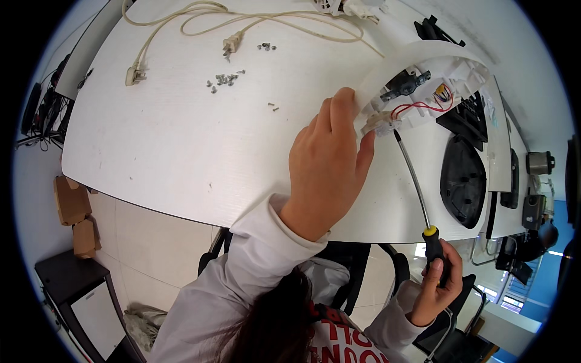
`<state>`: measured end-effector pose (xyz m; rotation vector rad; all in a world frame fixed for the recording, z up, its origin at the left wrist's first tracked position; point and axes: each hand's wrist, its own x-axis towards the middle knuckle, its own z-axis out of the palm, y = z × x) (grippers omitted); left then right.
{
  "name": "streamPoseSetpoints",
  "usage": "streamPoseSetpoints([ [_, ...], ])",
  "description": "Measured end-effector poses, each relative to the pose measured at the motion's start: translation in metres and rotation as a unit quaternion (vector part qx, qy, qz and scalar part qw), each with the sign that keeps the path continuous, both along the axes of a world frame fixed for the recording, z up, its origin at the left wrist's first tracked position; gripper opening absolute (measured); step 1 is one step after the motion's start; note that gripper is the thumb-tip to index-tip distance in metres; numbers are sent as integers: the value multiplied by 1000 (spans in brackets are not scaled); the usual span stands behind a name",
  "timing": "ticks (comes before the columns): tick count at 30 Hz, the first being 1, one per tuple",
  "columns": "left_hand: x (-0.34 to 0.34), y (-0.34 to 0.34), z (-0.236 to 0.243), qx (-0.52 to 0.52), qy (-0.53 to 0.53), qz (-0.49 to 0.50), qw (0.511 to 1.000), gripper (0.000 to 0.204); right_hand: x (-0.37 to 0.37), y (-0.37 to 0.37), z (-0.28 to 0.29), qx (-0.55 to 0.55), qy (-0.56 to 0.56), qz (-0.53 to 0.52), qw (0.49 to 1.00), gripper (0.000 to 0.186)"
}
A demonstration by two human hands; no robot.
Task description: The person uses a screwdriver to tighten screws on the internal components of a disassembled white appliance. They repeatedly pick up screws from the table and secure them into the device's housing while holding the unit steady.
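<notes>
My left hand (327, 160) grips the near left edge of a white curved plastic housing (466, 72), its fingers curled. The housing holds a black part (405, 85), red wires (423, 105) and a small translucent piece (378, 124). My right hand (440, 278) is closed round the black and yellow handle of a screwdriver (411, 170), whose long shaft reaches up to the translucent piece near my left fingertips; whether the tip touches it I cannot tell. A dark moulded plastic cover (461, 181) lies to the right of the shaft.
On the white table (151, 145) lie several screws (225, 80), pale cables with plugs (233, 43), a white part (333, 7) at the back and black parts (466, 118) at the right. A chair (345, 272) stands at the near edge; cardboard boxes (71, 201) and a dark cabinet (60, 284) are at the left.
</notes>
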<state>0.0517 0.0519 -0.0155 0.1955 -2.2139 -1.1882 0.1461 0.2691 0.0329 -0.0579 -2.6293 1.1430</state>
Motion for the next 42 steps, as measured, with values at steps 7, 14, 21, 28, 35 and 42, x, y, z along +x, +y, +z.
streamPoseSetpoints([
  [7, -1, 0, 0, 10, 10, -5, 1000, 52, -3, 1, -2, 29, 7, 20, 999, 28],
  [14, 1, -2, -1, 5, 10, -3, 1000, 53, -5, -5, -1, 7, -22, 6, 1000, 29],
  [21, -1, 0, -1, 2, 7, -6, 1000, 54, -4, -6, 1, 110, 11, 35, 993, 27],
  [28, -4, 0, 4, -21, -16, 3, 1000, 59, -2, -17, 8, 91, 25, 57, 994, 30],
  [35, -6, -3, 6, -13, -14, 0, 1000, 50, 3, -9, 16, 202, 77, 85, 973, 31],
  [42, -10, -5, 2, 6, 3, -13, 1000, 46, 9, -13, 29, 165, 7, 48, 985, 30],
])
